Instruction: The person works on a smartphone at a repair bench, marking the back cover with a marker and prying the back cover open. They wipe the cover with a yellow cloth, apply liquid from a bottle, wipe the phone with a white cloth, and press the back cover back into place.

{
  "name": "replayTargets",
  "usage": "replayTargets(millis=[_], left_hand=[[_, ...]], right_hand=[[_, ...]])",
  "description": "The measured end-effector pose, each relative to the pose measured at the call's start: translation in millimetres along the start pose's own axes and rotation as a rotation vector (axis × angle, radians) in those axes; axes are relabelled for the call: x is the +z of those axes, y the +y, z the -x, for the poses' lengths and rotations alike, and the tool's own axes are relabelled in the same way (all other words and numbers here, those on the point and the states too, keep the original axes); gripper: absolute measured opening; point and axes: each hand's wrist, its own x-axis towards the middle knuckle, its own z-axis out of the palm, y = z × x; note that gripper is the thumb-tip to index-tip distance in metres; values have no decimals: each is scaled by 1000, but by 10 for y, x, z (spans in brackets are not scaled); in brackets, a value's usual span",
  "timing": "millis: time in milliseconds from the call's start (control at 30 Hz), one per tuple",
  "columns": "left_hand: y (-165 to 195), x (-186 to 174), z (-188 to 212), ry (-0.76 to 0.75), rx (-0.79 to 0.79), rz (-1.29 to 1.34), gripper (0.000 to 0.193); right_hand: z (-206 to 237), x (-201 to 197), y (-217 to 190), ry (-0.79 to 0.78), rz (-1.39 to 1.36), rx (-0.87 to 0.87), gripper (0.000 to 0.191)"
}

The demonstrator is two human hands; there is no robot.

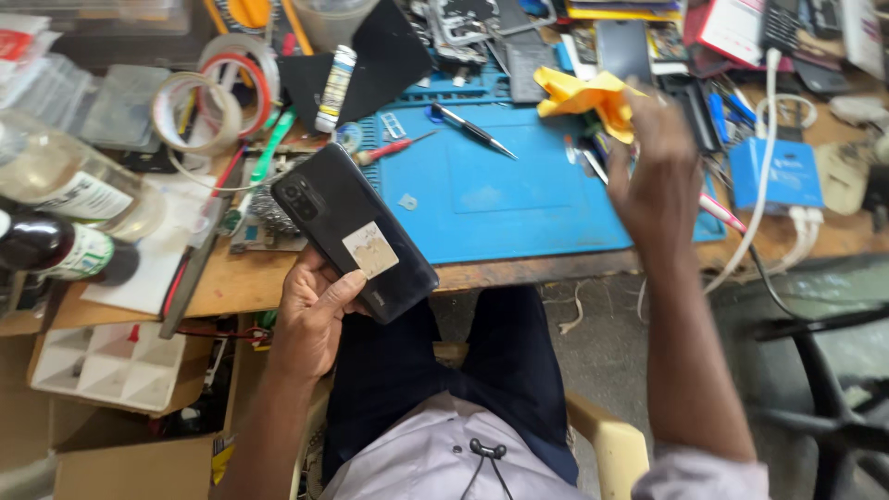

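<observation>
Left grip [310, 315] clasps a black phone [355, 231], back side up. Right grip [659, 176] grasps a yellow cloth [585, 97] above the blue mat [500, 199].

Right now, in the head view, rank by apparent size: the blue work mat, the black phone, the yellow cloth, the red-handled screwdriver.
1. Blue work mat
2. Black phone, though it is held nearer the camera
3. Yellow cloth
4. Red-handled screwdriver

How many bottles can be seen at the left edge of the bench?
2. A clear bottle lies at the left edge, and a dark bottle lies just below it. Clutter may hide others.
</observation>
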Motion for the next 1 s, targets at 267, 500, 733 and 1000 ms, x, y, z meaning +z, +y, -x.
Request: replayTargets(millis=[267, 500, 733, 1000], left_hand=[[47, -252, 321, 185, 149, 151, 34], [106, -414, 643, 316, 230, 112, 42], [-22, -520, 650, 285, 183, 151, 40], [-98, -443, 579, 209, 108, 137, 39]], right_hand=[[554, 350, -1059, -393, -332, 20, 49], [561, 406, -672, -550, -99, -161, 76], [427, 213, -48, -181, -68, 88, 51], [-431, 517, 381, -133, 92, 23, 28]])
